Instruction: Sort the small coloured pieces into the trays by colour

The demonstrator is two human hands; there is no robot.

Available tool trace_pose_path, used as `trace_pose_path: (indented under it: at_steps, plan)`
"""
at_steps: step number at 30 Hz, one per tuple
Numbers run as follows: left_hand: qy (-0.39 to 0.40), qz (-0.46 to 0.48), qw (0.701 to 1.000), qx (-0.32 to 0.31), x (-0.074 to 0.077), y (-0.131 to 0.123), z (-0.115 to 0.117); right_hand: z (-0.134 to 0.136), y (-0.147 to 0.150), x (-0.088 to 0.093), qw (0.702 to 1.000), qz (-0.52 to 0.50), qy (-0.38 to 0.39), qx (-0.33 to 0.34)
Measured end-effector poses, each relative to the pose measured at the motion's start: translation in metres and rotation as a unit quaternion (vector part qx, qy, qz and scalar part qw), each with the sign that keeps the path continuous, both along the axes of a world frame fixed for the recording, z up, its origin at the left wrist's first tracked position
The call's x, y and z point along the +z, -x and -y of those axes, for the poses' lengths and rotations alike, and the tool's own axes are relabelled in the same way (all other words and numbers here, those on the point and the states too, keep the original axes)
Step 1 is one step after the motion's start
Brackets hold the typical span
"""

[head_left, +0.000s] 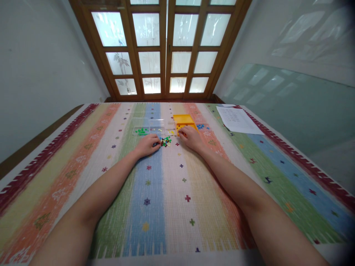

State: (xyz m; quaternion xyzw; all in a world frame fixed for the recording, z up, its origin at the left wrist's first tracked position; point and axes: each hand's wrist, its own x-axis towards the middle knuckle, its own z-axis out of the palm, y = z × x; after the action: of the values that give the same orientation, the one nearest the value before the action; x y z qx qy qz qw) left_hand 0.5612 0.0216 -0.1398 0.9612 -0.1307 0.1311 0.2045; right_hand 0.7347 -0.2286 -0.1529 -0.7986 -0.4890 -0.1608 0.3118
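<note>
My left hand (pixel 148 145) rests on the cloth with its fingers curled, touching the left side of a mixed pile of small pieces (pixel 166 142) in green, dark, blue and pale colours. Anything between those fingers is too small to make out. My right hand (pixel 190 136) is at the front of an open yellow box (pixel 184 119), fingertips pinched together over its near left part. Whatever they may hold is hidden. A few dark pieces lie inside the yellow box. Just left of it are small yellow pieces (pixel 171 132) in a clear container.
A clear box (pixel 134 125) holds green pieces (pixel 141 131) and a few pale ones. Blue pieces (pixel 202 127) sit in another clear box right of the yellow one. Printed paper (pixel 238 120) lies at the back right of the striped tablecloth (pixel 172 207). Glass-paned doors (pixel 166 55) stand behind.
</note>
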Motion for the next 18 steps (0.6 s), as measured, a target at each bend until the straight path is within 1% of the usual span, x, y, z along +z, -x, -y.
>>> trace_pose_path:
  at_steps: [7,12,18]
  plan:
    - [0.026,-0.007,0.999,-0.019,0.0016,0.0021,-0.0083,0.0022,0.0013,0.0035,1.000,-0.004,0.006,0.005]
    - [0.045,-0.015,0.998,-0.045,0.0036,0.0053,-0.0079,0.0020,0.0005,0.0022,1.000,-0.001,0.011,0.005]
    - [0.039,-0.020,0.998,-0.035,0.0019,0.0049,-0.0063,0.0020,-0.0001,0.0018,1.000,0.000,0.015,0.006]
